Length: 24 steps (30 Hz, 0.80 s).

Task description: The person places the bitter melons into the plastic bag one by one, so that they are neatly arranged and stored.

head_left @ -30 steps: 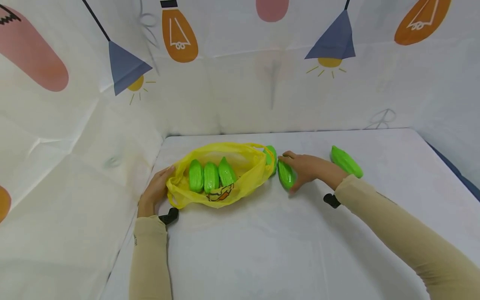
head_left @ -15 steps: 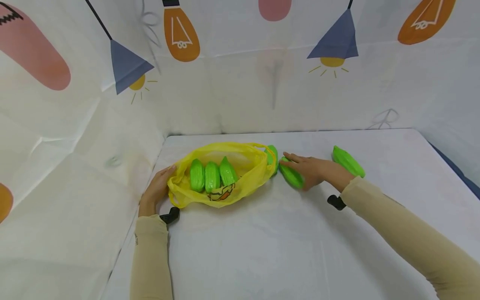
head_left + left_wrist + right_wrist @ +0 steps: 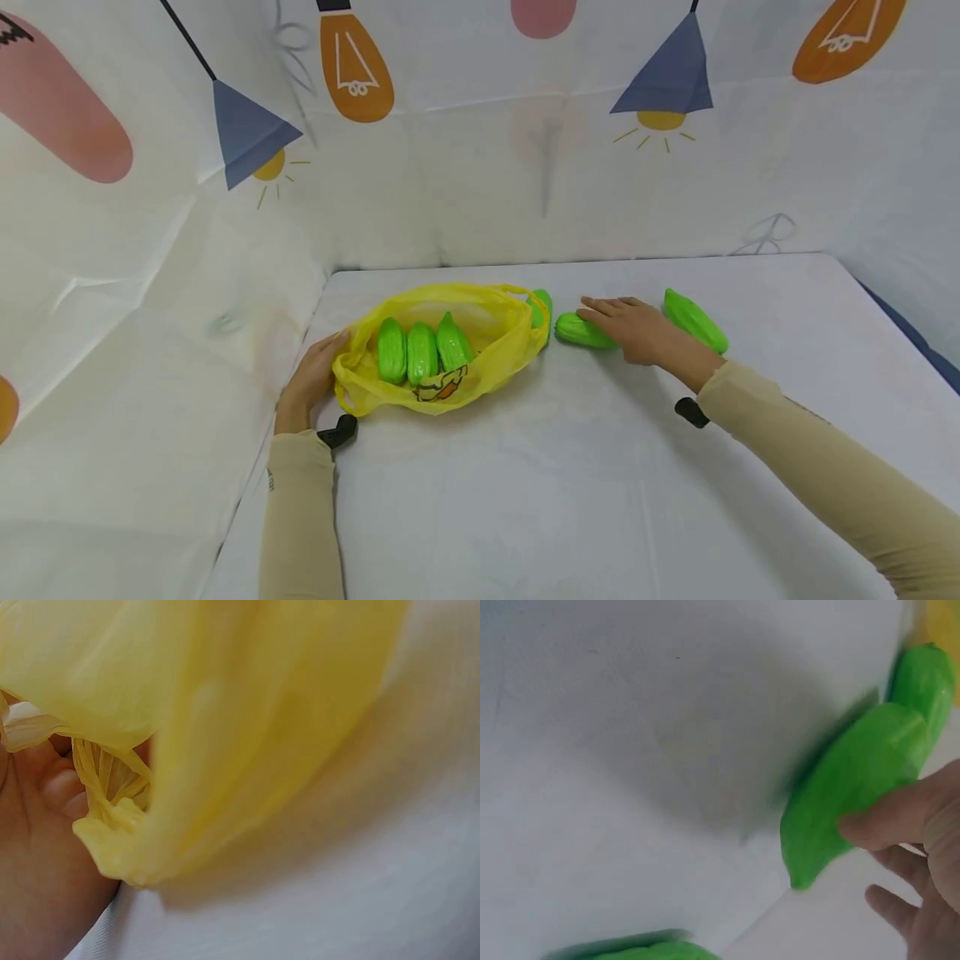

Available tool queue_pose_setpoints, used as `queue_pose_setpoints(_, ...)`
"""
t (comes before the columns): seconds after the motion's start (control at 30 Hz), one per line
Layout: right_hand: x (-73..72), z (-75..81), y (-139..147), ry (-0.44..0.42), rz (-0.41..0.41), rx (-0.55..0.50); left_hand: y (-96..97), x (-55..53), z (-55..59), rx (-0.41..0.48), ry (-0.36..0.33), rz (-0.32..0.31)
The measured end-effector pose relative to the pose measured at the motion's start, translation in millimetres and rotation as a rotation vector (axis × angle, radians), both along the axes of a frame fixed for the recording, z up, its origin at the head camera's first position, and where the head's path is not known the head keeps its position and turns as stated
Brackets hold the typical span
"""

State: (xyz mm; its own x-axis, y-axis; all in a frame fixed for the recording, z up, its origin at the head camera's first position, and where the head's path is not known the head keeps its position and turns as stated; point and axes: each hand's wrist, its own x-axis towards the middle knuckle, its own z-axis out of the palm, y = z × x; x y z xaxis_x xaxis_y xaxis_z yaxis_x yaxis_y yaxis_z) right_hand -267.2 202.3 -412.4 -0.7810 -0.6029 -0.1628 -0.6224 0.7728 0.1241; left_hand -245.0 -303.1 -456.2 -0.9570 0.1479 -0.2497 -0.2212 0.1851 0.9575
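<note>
A yellow plastic bag lies with its mouth towards me, three ridged green gourds side by side inside. My left hand holds its left edge; in the left wrist view, a gathered handle drapes over the palm and yellow film hides part of the fingers. To the right of the bag, my right hand grips another green gourd, which lies sideways under the fingers. In the right wrist view the thumb presses its side. One more gourd sits against the bag's right edge.
A further green gourd lies to the right, beyond my right wrist. The white table meets a fabric backdrop printed with lamps and bulbs at its back and left. Each wrist carries a small black device.
The gourd at my right hand has turned from pointing away to lying sideways, and that hand has shifted slightly right. My left hand and the bag have stayed in place.
</note>
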Motion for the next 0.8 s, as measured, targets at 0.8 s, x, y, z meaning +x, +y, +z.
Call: queue_pose_setpoints(0.8,-27.6,-6.5,-11.7,-0.17,-0.146,-0.213,-11.7,-13.3,-24.5,0.017,-0.013,0.024)
